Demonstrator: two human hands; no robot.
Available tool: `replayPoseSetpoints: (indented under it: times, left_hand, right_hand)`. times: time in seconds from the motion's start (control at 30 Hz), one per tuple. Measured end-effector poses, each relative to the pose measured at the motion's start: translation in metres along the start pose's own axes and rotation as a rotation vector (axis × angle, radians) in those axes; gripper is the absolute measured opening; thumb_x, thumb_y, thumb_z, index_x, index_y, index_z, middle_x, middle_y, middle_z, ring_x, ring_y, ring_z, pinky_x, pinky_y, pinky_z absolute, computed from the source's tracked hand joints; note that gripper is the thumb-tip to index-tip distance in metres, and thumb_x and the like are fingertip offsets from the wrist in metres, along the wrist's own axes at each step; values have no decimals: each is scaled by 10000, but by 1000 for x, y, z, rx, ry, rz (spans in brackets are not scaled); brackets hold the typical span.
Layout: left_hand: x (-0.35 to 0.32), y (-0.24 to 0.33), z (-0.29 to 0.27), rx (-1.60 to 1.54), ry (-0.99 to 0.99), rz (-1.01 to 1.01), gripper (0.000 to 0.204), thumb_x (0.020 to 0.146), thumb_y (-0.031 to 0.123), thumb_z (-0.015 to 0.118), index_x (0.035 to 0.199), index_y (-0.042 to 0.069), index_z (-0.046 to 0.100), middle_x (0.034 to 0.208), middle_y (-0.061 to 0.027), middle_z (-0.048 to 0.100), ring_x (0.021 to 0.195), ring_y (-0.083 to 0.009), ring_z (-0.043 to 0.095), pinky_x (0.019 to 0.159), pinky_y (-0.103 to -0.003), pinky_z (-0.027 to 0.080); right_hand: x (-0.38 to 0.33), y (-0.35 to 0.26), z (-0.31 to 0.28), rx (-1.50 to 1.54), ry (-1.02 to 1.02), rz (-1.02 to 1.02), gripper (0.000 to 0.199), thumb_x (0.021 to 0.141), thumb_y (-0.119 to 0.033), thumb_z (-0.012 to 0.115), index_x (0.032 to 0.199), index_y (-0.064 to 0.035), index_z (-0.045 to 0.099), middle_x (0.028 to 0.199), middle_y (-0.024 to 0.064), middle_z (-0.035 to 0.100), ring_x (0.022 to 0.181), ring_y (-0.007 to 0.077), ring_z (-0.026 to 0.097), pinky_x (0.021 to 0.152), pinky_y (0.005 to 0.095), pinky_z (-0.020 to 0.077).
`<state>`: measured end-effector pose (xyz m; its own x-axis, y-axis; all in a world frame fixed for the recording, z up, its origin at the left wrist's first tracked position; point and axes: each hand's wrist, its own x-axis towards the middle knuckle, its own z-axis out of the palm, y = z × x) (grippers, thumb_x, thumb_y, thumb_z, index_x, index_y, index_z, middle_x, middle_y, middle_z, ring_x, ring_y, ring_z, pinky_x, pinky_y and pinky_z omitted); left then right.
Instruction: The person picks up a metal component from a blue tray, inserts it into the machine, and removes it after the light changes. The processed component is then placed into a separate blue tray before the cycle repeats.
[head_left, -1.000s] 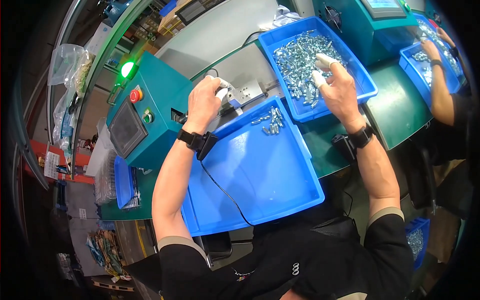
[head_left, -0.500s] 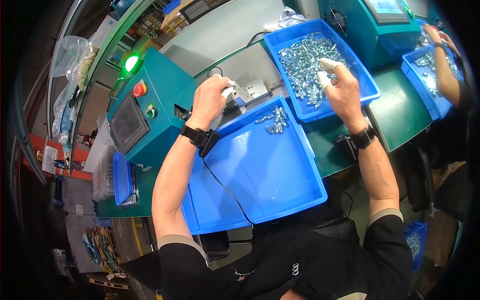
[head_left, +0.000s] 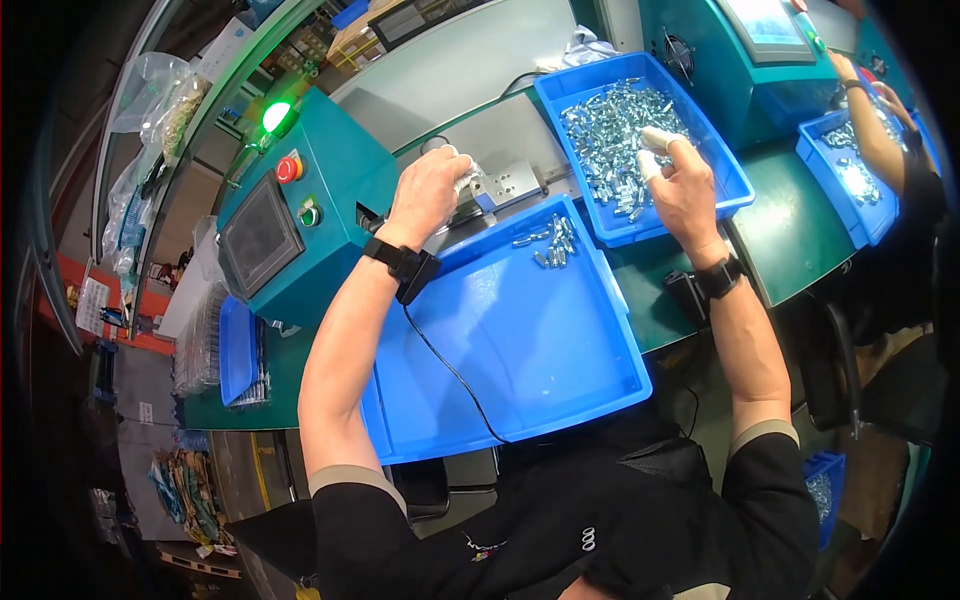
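Head view, from the left: a teal metal machine housing [head_left: 335,165] carries a dark rectangular screen [head_left: 262,235], a round red push-button [head_left: 289,169] and a lit green lamp [head_left: 277,117]. Beside it, the left hand [head_left: 428,195] has its fingers curled together, with white coverings on the tips, at the near end of a silver metal block with small holes [head_left: 513,184]. Its fingertips are largely hidden, so I cannot tell whether they pinch a part.

Below the block sits a broad, shallow blue plastic tray [head_left: 500,350]; one small cluster of shiny silver cylindrical metal parts [head_left: 556,246] lies in its far right corner. Further right, a deeper blue plastic bin [head_left: 728,165] holds a large heap of similar parts [head_left: 615,140]. Judging by the amounts, the work looks early: few pieces lie in the tray, most are in the bin.

Over the heap, the right hand [head_left: 683,190] has its white-covered thumb and forefinger slightly apart, with no part plainly visible between them; contact with the heap is unclear.
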<state>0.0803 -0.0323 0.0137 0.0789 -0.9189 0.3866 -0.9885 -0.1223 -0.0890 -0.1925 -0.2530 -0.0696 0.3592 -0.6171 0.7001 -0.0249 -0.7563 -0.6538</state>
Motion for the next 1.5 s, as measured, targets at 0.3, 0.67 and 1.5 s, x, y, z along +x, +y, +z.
replayPoseSetpoints:
  times: [0.3, 0.67, 1.5]
  left_hand:
    - [-4, -2, 6, -28, 38, -26, 199, 842, -35, 602, 969, 72, 711, 873, -120, 624, 931, -337, 664, 794, -471, 545]
    - [-9, -2, 3, 69, 29, 115, 219, 822, -22, 643, 1010, 71, 708, 913, -108, 630, 944, -325, 663, 794, -459, 553]
    - [-169, 73, -21, -493, -178, -64, 228, 902, 119, 773, 1118, 46, 759, 997, -128, 721, 941, -343, 694, 810, -442, 573]
  right_hand:
    - [-2, -2, 0, -76, -12, -52, 298, 941, -60, 735, 1238, -39, 740, 1083, 118, 761, 848, 195, 712, 664, 294, 549]
    - [-1, 1, 1, -131, -19, -106, 282, 939, -67, 727, 1219, -32, 736, 1092, 135, 760, 926, 236, 743, 676, 315, 571]
    - [4, -96, 108, 732, -893, 425, 695, 1031, -225, 644, 1622, 14, 368, 1564, 188, 557, 1420, 277, 552, 1150, 380, 452]
